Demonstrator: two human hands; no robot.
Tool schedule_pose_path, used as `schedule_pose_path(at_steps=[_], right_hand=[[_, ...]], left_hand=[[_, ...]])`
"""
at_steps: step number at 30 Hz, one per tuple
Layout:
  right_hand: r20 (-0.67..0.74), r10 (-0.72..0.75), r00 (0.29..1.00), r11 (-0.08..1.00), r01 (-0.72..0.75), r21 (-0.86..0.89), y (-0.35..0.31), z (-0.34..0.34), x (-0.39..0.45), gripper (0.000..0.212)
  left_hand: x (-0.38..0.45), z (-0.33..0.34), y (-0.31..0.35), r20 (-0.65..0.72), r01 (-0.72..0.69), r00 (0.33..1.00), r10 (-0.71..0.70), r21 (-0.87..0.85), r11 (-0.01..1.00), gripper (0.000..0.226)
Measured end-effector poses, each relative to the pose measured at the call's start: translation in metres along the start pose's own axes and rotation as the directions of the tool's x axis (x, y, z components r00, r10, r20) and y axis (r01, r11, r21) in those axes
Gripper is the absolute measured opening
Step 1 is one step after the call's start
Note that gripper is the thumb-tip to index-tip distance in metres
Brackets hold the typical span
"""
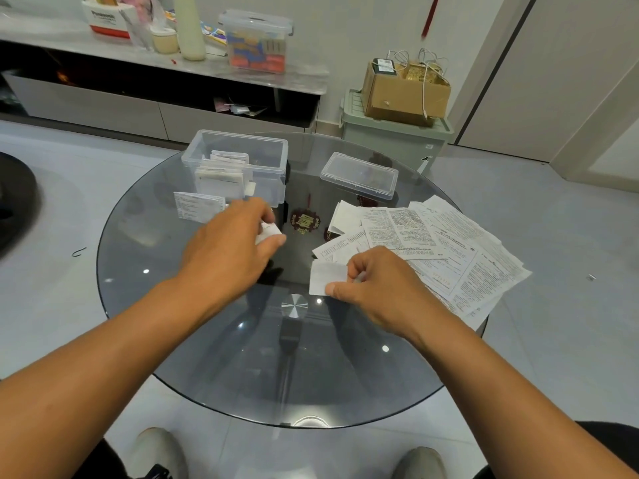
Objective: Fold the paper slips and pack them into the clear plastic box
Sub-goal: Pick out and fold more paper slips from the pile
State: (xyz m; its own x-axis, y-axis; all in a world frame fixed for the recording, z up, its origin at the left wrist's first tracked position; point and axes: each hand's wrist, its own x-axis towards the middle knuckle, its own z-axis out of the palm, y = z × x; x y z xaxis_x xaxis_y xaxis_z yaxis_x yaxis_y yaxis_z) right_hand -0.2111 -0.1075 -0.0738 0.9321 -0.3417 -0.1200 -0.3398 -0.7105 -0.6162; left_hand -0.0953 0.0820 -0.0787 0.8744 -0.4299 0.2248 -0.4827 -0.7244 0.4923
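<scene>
Left hand (231, 236) pinches a folded slip (269, 232) just before the clear box (238, 164), which holds folded slips. Right hand (373, 281) pinches another slip (326, 278) beside the paper pile (442, 243) on the counter (214, 340).

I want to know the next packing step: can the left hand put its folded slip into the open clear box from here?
Probably yes. The left hand, pinching a folded slip, is just in front of the clear box, whose top is open; its lid lies apart.
</scene>
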Motion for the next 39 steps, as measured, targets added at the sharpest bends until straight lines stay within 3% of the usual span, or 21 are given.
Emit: schedule_pose_path(at_steps=[3, 7, 12, 16, 18, 23, 26, 28, 31, 34, 36, 39], right_hand=[[-0.051, 0.014, 0.999, 0.998, -0.018, -0.062, -0.006, 0.001, -0.003, 0.031], [-0.043, 0.034, 0.998, 0.999, -0.035, -0.024, -0.008, -0.002, 0.000, 0.034], [0.017, 0.072, 0.997, 0.988, -0.073, 0.135, -0.007, 0.001, 0.005, 0.048], [0.014, 0.025, 1.000, 0.979, -0.027, 0.200, -0.008, 0.003, 0.006, 0.015], [0.032, -0.006, 0.999, 0.981, 0.000, 0.194, -0.008, 0.003, 0.006, 0.009], [0.082, -0.066, 0.994, 0.992, 0.057, 0.109, -0.010, 0.005, 0.006, 0.062], [0.089, -0.145, 0.985, 0.984, 0.135, 0.115, -0.012, 0.006, 0.005, 0.077], [0.112, -0.190, 0.975, 0.978, 0.178, 0.106, -0.014, 0.007, 0.003, 0.071], [0.107, -0.223, 0.969, 0.974, 0.218, 0.057, -0.016, 0.008, 0.000, 0.046], [0.078, -0.196, 0.978, 0.981, 0.195, 0.019, -0.017, 0.010, -0.001, 0.023], [0.066, -0.168, 0.984, 0.986, 0.169, -0.013, -0.017, 0.012, 0.000, 0.019], [0.047, -0.117, 0.992, 0.993, 0.117, 0.006, -0.018, 0.015, 0.002, 0.031]], left_hand=[[0.007, -0.005, -0.014, 0.026, 0.101, 0.994, -0.104, 0.081, 0.992, 0.033], [0.011, -0.003, -0.019, 0.095, 0.112, 0.987, -0.127, 0.150, 0.982, 0.021], [0.014, -0.004, -0.016, 0.211, 0.121, 0.971, -0.109, -0.044, 0.992, 0.008], [0.011, -0.001, -0.011, 0.320, 0.117, 0.946, -0.053, -0.185, 0.976, 0.021], [0.010, -0.001, -0.010, 0.334, 0.116, 0.942, -0.039, -0.214, 0.970, 0.027], [0.007, -0.004, -0.007, 0.312, 0.069, 0.950, -0.007, -0.190, 0.979, 0.035], [0.004, -0.004, -0.003, 0.314, 0.066, 0.949, -0.004, -0.186, 0.980, 0.032], [0.003, -0.003, -0.001, 0.306, 0.064, 0.952, -0.007, -0.175, 0.982, 0.031], [0.003, -0.005, 0.002, 0.305, 0.054, 0.952, -0.005, -0.153, 0.987, 0.029], [0.003, -0.008, 0.005, 0.290, 0.025, 0.957, 0.020, -0.153, 0.988, 0.014], [0.001, -0.013, 0.007, 0.290, 0.042, 0.957, 0.010, -0.171, 0.984, 0.005], [-0.005, -0.020, 0.009, 0.403, 0.055, 0.915, -0.008, -0.106, 0.993, 0.031]])
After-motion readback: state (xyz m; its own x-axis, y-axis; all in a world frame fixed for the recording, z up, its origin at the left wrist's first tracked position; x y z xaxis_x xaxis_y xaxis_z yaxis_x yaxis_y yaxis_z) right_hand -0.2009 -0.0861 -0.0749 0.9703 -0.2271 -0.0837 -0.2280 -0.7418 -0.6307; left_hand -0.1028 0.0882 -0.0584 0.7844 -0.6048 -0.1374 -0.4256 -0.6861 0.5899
